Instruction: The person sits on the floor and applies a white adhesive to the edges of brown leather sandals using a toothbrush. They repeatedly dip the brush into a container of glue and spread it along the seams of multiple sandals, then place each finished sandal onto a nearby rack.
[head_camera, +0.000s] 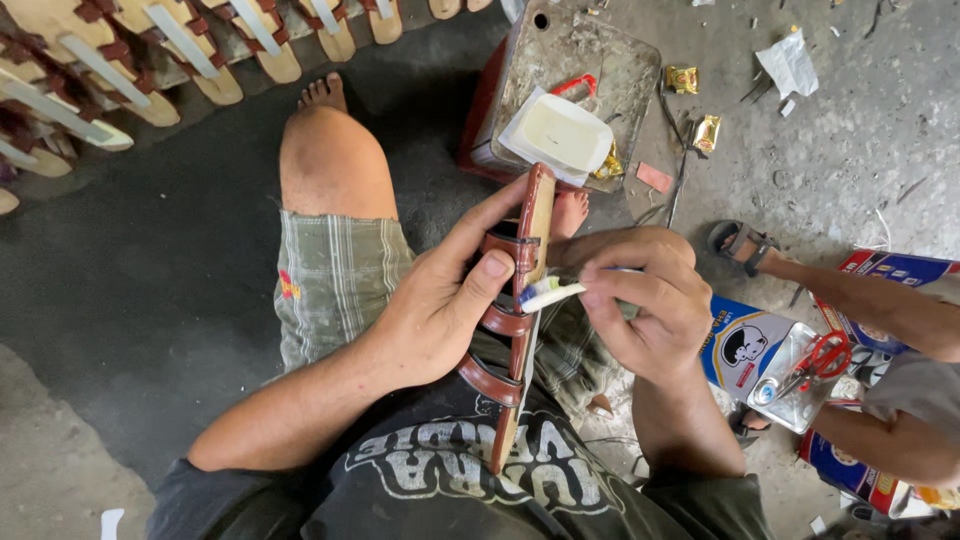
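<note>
Floor (880, 120): grey concrete with scattered scraps, far and right; I also see a dark mat (150, 270) on the left.
Sandal soles (150, 60): rows laid out far left.
Metal tin (575, 60): far centre, carrying a white tub of pale glue (560, 132).
Sandal (515, 310): brown-strapped, standing on edge over my lap at centre.
Left hand (440, 300): clenched around the sandal, thumb pressing its straps.
Right hand (645, 300): grasping a small brush (548, 292), whose tip touches the sandal's edge.
Red-handled scissors (815, 362): lying in a clear tray, near right, beside another person's arm (890, 310).
</note>
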